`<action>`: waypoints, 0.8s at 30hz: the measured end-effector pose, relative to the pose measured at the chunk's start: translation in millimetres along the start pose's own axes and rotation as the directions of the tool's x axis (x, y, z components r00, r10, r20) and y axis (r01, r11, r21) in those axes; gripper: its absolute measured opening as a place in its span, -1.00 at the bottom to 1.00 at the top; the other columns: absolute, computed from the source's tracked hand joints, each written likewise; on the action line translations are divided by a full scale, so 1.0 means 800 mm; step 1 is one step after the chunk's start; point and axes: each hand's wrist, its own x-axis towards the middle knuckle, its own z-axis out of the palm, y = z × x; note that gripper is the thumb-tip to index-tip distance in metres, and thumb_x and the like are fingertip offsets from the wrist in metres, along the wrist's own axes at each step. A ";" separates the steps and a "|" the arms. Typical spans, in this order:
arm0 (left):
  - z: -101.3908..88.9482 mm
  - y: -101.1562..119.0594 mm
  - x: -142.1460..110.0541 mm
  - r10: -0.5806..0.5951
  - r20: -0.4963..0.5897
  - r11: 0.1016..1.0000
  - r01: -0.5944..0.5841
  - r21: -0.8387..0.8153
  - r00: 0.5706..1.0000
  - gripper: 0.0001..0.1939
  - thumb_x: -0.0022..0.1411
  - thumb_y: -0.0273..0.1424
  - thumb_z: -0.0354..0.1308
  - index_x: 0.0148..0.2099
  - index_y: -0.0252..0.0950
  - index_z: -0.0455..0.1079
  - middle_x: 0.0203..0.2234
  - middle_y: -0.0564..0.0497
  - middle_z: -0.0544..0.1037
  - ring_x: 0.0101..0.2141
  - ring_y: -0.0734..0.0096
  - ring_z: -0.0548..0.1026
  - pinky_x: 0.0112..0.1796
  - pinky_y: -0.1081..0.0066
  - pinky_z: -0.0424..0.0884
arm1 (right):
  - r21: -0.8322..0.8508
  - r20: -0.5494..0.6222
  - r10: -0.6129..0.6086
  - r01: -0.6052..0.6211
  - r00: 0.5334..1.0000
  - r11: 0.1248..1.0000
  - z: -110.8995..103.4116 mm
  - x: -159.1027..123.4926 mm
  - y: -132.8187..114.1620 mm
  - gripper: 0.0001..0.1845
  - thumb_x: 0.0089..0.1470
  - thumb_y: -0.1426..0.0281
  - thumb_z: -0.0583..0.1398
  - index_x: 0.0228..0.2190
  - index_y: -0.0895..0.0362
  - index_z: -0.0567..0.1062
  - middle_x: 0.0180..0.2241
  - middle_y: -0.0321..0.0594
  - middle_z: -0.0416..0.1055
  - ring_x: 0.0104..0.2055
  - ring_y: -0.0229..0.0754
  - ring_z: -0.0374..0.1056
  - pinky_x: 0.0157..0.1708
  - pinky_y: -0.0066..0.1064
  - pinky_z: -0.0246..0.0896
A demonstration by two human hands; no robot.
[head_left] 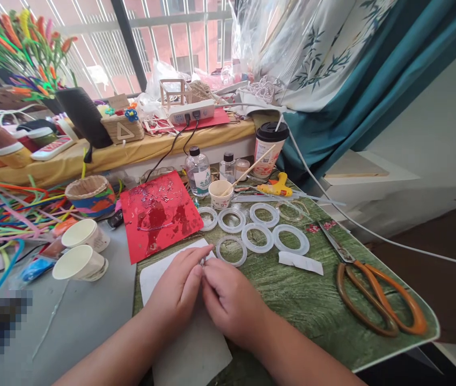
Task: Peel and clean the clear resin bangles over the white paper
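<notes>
Forearms (131,348) reaching forward, left hand (175,289) and right hand (230,303) pinching a tiny shiny bit (203,261), pointing up, over white paper (188,343).

Heads up: white plastic rings (257,225) block your right hand (232,303) ahead; there's a gap to its right before the orange-handled scissors (392,287).

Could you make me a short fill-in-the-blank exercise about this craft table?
The left hand and right hand are above a sheet coloured ____.
The scissors on the green mat have ____ handles.
The glue gun is ____.
The red sheet lies to the ____ of the translucent rings.

Missing words: white; orange; yellow; left.
</notes>
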 end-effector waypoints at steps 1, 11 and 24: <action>0.000 0.000 0.000 -0.007 -0.002 1.000 0.007 0.003 1.000 -0.54 0.60 -0.30 -0.12 0.40 -0.13 0.35 0.25 -0.14 0.52 0.23 0.09 0.47 0.22 0.10 0.42 | 0.011 0.005 -0.009 0.009 1.000 1.000 0.001 0.000 0.000 -0.72 0.39 0.49 0.03 -0.41 0.06 0.27 -0.39 -0.24 0.33 -0.34 -0.14 0.26 -0.32 -0.32 0.17; 0.003 0.003 0.001 -0.036 -0.003 0.999 0.036 0.011 0.999 -0.58 0.60 -0.28 -0.12 0.35 -0.16 0.35 0.22 -0.14 0.51 0.23 0.11 0.44 0.23 0.10 0.38 | -0.077 -0.070 -0.020 0.015 0.997 0.997 0.001 -0.002 0.000 -0.72 0.37 0.52 0.01 -0.41 0.06 0.26 -0.38 -0.20 0.35 -0.34 -0.13 0.27 -0.32 -0.30 0.17; 0.006 0.007 0.001 -0.162 -0.043 0.980 0.156 -0.127 0.986 -0.59 0.60 -0.22 -0.16 0.29 -0.15 0.37 0.14 -0.13 0.53 0.17 0.12 0.47 0.22 0.09 0.36 | -0.036 0.095 -0.139 0.143 0.986 0.989 0.001 0.000 0.001 -0.81 0.36 0.53 0.02 -0.28 0.09 0.36 -0.26 -0.09 0.44 -0.22 -0.04 0.35 -0.20 -0.24 0.31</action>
